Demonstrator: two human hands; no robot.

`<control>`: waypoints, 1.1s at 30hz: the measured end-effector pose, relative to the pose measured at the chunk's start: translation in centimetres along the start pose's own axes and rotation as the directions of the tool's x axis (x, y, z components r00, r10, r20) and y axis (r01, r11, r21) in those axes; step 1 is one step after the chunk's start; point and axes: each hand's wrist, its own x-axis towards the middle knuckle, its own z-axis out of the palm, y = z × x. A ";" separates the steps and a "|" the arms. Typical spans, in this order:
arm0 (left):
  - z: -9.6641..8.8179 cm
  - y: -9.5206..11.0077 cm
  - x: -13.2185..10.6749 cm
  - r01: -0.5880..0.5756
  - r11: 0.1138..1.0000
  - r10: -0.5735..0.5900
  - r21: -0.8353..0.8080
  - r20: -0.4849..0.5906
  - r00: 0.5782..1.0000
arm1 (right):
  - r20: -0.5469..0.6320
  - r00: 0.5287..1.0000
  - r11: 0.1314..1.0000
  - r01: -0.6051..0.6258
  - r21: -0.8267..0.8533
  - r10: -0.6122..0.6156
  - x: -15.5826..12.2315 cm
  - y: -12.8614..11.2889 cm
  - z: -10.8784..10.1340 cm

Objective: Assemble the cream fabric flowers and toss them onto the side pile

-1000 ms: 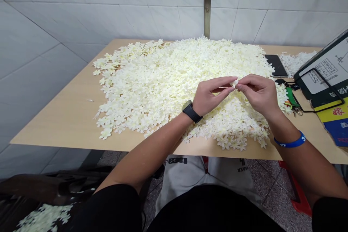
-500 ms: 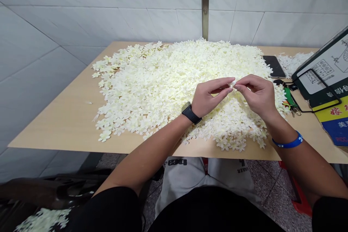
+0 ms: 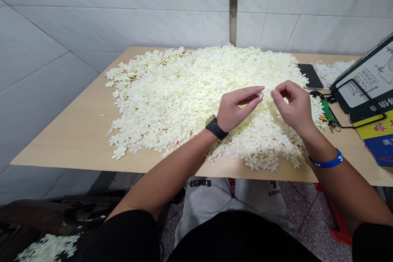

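- Cream flowers [image 3: 172,102] are heaped on the wooden table [image 3: 61,139], under both hands.
- Left hand [image 3: 235,108] is held raised over the heap, wrist bent, fingertips pinched closed; anything held is too small to tell.
- Right hand [image 3: 294,108] has been drawn back from the left, its fingers [image 3: 278,92] parted and loosely curled, nothing seen gripped.
- Phone [image 3: 310,76] is left lying far right.

Left hand [image 3: 237,108], right hand [image 3: 293,106], both raised, just apart
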 end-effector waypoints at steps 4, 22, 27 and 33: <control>0.0 0.1 0.0 -0.005 1.000 0.005 0.013 -0.009 1.000 | 0.019 1.000 1.000 -0.003 0.031 0.003 0.1 0.5 0.0; 0.2 -0.2 -0.1 -0.018 0.999 0.020 -0.034 0.039 0.999 | 0.010 0.999 0.985 0.050 0.163 -0.052 -0.3 -0.4 0.4; 0.2 -0.2 -0.1 0.006 1.000 -0.005 -0.025 0.047 0.999 | 0.010 0.999 0.986 0.047 0.162 -0.049 -0.4 0.0 0.4; 0.2 -0.4 -0.1 -0.001 0.999 0.004 -0.051 0.054 0.999 | 0.015 0.998 0.984 0.056 0.168 -0.060 -0.3 -0.2 0.3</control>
